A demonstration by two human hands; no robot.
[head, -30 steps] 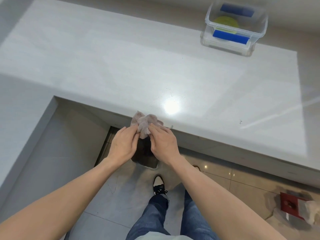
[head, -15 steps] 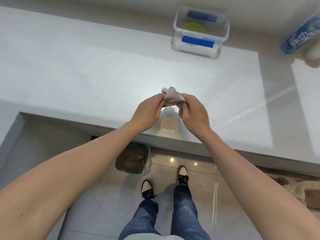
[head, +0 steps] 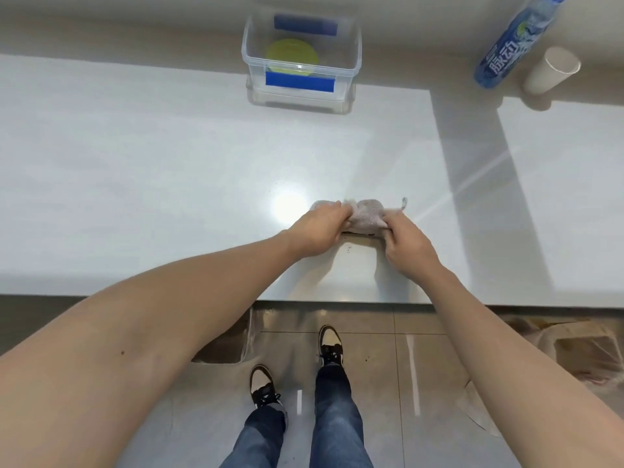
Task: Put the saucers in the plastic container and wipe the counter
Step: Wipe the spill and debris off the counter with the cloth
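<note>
A crumpled grey cloth (head: 368,216) is held just above the white counter (head: 152,184), near its front edge. My left hand (head: 319,231) grips its left end and my right hand (head: 407,243) grips its right end, so the cloth is stretched between them. At the back of the counter stands a clear plastic container (head: 351,62) with blue clips. Inside it lies a yellow-green saucer (head: 292,55); whether others lie beneath it I cannot tell.
A blue drink bottle (head: 510,45) and a pale cup (head: 550,70) stand at the back right. Below the counter edge are tiled floor, my shoes (head: 331,342), a grey bin (head: 226,342) at left and plastic-wrapped cardboard (head: 580,346) at right.
Both hands have carried the cloth from over the bin below the counter edge up and forward over the counter, and pulled its ends apart. The view has turned right, bringing bottle and cup in.
</note>
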